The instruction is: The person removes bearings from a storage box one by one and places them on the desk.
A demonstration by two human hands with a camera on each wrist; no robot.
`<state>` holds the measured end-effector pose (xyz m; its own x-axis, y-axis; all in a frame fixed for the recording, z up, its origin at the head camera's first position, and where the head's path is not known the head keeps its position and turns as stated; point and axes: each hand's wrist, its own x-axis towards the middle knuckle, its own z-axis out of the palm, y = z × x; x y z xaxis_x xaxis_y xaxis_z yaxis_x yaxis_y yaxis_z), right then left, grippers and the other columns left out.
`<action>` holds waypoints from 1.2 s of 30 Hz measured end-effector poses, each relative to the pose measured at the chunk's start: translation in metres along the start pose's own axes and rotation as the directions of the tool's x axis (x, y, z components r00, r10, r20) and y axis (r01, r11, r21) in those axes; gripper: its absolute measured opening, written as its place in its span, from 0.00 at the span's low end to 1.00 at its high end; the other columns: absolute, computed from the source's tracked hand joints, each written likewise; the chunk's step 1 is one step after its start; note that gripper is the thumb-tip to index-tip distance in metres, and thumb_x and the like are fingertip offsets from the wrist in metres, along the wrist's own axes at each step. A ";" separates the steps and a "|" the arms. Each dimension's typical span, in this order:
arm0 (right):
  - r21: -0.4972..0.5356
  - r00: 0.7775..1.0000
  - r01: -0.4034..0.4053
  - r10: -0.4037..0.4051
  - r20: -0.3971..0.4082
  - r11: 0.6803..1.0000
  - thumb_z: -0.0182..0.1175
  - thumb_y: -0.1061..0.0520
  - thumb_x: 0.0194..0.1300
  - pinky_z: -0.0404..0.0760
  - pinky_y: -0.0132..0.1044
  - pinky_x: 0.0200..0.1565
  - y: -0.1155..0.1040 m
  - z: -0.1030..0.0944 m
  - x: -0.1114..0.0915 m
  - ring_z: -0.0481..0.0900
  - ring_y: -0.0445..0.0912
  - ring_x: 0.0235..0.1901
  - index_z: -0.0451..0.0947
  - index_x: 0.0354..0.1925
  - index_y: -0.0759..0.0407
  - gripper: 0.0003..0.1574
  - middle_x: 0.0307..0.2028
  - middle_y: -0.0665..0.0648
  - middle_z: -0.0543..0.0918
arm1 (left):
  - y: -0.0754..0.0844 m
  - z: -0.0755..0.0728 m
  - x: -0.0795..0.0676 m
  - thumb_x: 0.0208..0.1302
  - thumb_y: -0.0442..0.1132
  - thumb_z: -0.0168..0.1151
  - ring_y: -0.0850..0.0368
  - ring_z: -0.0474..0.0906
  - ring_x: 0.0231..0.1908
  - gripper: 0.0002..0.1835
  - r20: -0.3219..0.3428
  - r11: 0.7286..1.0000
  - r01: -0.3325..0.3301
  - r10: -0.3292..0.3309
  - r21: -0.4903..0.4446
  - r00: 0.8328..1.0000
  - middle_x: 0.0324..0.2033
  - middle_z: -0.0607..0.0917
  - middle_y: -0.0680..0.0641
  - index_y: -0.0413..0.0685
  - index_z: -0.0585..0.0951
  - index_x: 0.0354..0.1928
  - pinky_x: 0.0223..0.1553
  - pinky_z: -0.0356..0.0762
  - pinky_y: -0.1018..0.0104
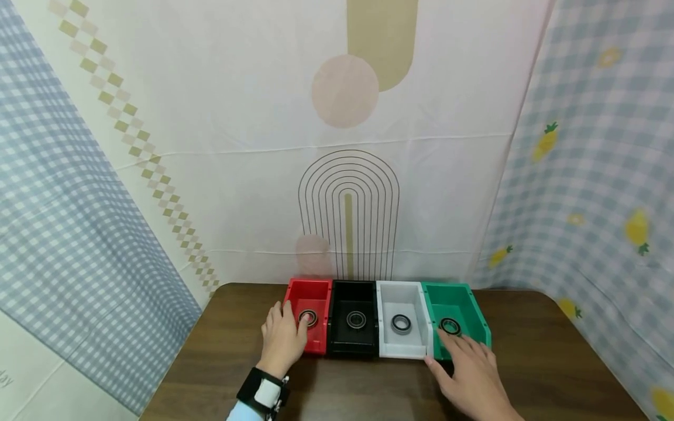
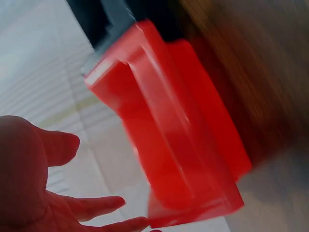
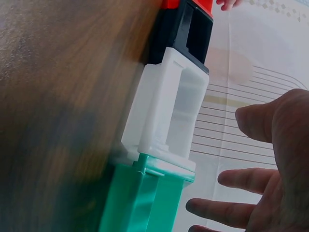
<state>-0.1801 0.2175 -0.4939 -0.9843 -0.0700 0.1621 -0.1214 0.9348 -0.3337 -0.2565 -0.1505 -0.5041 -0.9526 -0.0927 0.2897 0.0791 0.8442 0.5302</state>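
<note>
Four-sided plastic bins stand side by side: a red bin (image 1: 310,290), a black bin (image 1: 354,293), a white bin (image 1: 402,293) and a green bin (image 1: 454,295). Each has one ring-shaped bearing inside: the red bin's bearing (image 1: 309,318), the black bin's bearing (image 1: 356,320), the white bin's bearing (image 1: 401,324) and the green bin's bearing (image 1: 450,327). My left hand (image 1: 281,338) is at the red bin's left side, fingers spread, thumb overlapping its bearing. Over the green bin's front edge is my right hand (image 1: 471,374), fingers extended. Both hands hold nothing.
The bins stand toward the back of a brown wooden table (image 1: 358,392) with rounded corners. Behind it hangs a white patterned cloth (image 1: 253,193); blue checked cloths hang at left and right. A black band (image 1: 263,392) circles my left wrist.
</note>
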 end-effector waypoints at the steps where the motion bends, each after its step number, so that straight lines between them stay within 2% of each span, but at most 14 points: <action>1: -0.001 1.000 -0.007 0.007 0.011 1.000 0.62 0.31 0.75 0.64 0.81 0.65 0.000 0.000 0.000 0.74 0.75 0.68 0.73 0.76 0.56 0.45 0.68 0.69 0.81 | -0.003 0.001 0.004 0.77 0.45 0.62 0.22 0.68 0.70 0.34 -0.002 1.000 0.004 -0.004 0.015 1.000 0.71 0.70 0.21 0.23 0.70 0.71 0.68 0.66 0.26; 6: -0.007 0.999 -0.025 0.025 0.039 1.000 0.61 0.31 0.75 0.63 0.81 0.65 0.002 -0.002 0.001 0.73 0.75 0.69 0.72 0.76 0.56 0.45 0.68 0.70 0.81 | -0.013 0.007 0.025 0.79 0.45 0.60 0.26 0.78 0.58 0.32 0.010 0.996 0.018 -0.019 0.091 1.000 0.60 0.78 0.22 0.21 0.71 0.68 0.59 0.79 0.33; 9: -0.014 0.999 -0.024 0.024 0.038 1.000 0.60 0.30 0.75 0.63 0.81 0.65 0.003 -0.002 0.002 0.74 0.75 0.68 0.72 0.76 0.55 0.46 0.67 0.69 0.82 | -0.015 0.011 0.035 0.79 0.43 0.60 0.29 0.81 0.52 0.29 0.030 0.992 0.031 -0.035 0.118 0.999 0.53 0.80 0.25 0.22 0.71 0.66 0.52 0.84 0.36; 12: -0.021 0.999 -0.026 0.027 0.035 0.999 0.60 0.30 0.75 0.64 0.80 0.65 0.005 -0.001 0.002 0.74 0.74 0.67 0.72 0.76 0.56 0.46 0.66 0.69 0.82 | -0.017 0.012 0.046 0.75 0.40 0.63 0.32 0.84 0.45 0.25 0.041 0.989 0.034 -0.040 0.142 0.998 0.46 0.82 0.28 0.25 0.74 0.62 0.44 0.86 0.39; 17: -0.025 0.999 -0.030 0.031 0.042 0.999 0.59 0.30 0.75 0.64 0.80 0.64 0.006 0.000 0.002 0.74 0.74 0.67 0.71 0.77 0.56 0.46 0.66 0.69 0.82 | -0.023 0.012 0.065 0.66 0.35 0.67 0.39 0.87 0.34 0.22 0.103 0.978 0.054 -0.077 0.203 0.992 0.36 0.88 0.34 0.30 0.76 0.57 0.33 0.85 0.45; 20: -0.014 0.999 -0.020 0.021 0.040 1.000 0.59 0.29 0.76 0.64 0.80 0.64 0.004 -0.001 0.003 0.74 0.74 0.67 0.72 0.76 0.56 0.45 0.67 0.69 0.82 | -0.031 0.014 0.076 0.64 0.35 0.67 0.39 0.88 0.33 0.18 0.141 0.973 0.080 -0.112 0.215 0.984 0.33 0.88 0.35 0.33 0.78 0.53 0.33 0.85 0.46; 23: -0.008 0.999 -0.006 0.006 0.032 1.000 0.60 0.30 0.75 0.64 0.80 0.64 0.003 -0.001 0.005 0.75 0.74 0.67 0.73 0.76 0.55 0.44 0.67 0.69 0.82 | -0.036 0.015 0.084 0.68 0.38 0.64 0.36 0.89 0.35 0.13 0.141 0.973 0.090 -0.121 0.213 0.983 0.34 0.89 0.34 0.33 0.80 0.47 0.36 0.86 0.42; 24: -0.008 1.000 -0.003 0.003 0.028 1.000 0.60 0.30 0.75 0.64 0.80 0.64 0.002 -0.001 0.005 0.75 0.74 0.67 0.73 0.75 0.55 0.44 0.67 0.69 0.82 | -0.046 0.023 0.089 0.71 0.41 0.61 0.36 0.89 0.36 0.13 0.125 0.973 0.072 -0.101 0.219 0.987 0.35 0.89 0.34 0.35 0.81 0.45 0.37 0.86 0.42; 27: -0.008 1.000 0.002 -0.002 0.024 1.000 0.61 0.31 0.75 0.64 0.80 0.64 0.000 0.000 0.006 0.75 0.74 0.67 0.74 0.75 0.55 0.43 0.67 0.69 0.82 | -0.050 0.025 0.094 0.74 0.43 0.57 0.35 0.89 0.37 0.15 0.130 0.974 0.073 -0.103 0.213 0.986 0.35 0.90 0.34 0.36 0.82 0.40 0.36 0.86 0.42; 30: -0.003 1.000 0.002 -0.002 0.023 1.000 0.62 0.32 0.75 0.64 0.81 0.64 -0.001 0.000 0.006 0.75 0.75 0.67 0.74 0.75 0.56 0.43 0.67 0.70 0.82 | -0.057 0.029 0.099 0.78 0.45 0.52 0.41 0.87 0.33 0.17 0.198 0.982 0.112 -0.142 0.154 0.970 0.32 0.88 0.37 0.40 0.82 0.38 0.32 0.82 0.48; 31: 0.000 1.000 0.003 -0.003 0.019 1.000 0.62 0.32 0.75 0.64 0.81 0.64 -0.002 0.000 0.006 0.75 0.75 0.67 0.74 0.75 0.56 0.43 0.66 0.70 0.82 | -0.051 0.024 0.098 0.78 0.43 0.53 0.43 0.85 0.32 0.15 0.238 0.981 0.151 -0.177 0.123 0.955 0.31 0.87 0.38 0.40 0.82 0.37 0.32 0.81 0.49; 32: 0.003 1.000 0.006 -0.006 0.013 1.000 0.62 0.32 0.75 0.64 0.81 0.64 -0.002 0.001 0.006 0.75 0.75 0.66 0.74 0.75 0.56 0.43 0.66 0.70 0.82 | -0.054 0.025 0.100 0.79 0.43 0.52 0.44 0.84 0.31 0.15 0.260 0.981 0.169 -0.189 0.094 0.947 0.30 0.85 0.39 0.40 0.82 0.37 0.31 0.79 0.51; 34: 0.010 1.000 0.015 -0.015 -0.008 1.000 0.63 0.32 0.74 0.65 0.80 0.63 -0.004 0.002 0.006 0.76 0.74 0.66 0.75 0.74 0.56 0.43 0.66 0.70 0.83 | -0.071 0.039 0.108 0.80 0.45 0.50 0.48 0.80 0.29 0.16 0.289 0.980 0.190 -0.198 0.055 0.937 0.26 0.81 0.43 0.45 0.81 0.36 0.30 0.76 0.54; 36: 0.015 0.999 0.023 -0.022 -0.026 1.000 0.63 0.33 0.74 0.65 0.80 0.63 -0.004 0.002 0.006 0.76 0.75 0.65 0.75 0.74 0.56 0.42 0.66 0.70 0.83 | -0.073 0.039 0.108 0.80 0.45 0.50 0.48 0.78 0.28 0.16 0.304 0.978 0.206 -0.202 0.017 0.931 0.26 0.80 0.43 0.44 0.80 0.37 0.29 0.75 0.54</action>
<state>-0.1856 0.2123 -0.4935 -0.9776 -0.0816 0.1939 -0.1456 0.9278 -0.3434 -0.3764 -0.2016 -0.5423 -0.9922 -0.0963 -0.0790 -0.1241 0.8156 0.5652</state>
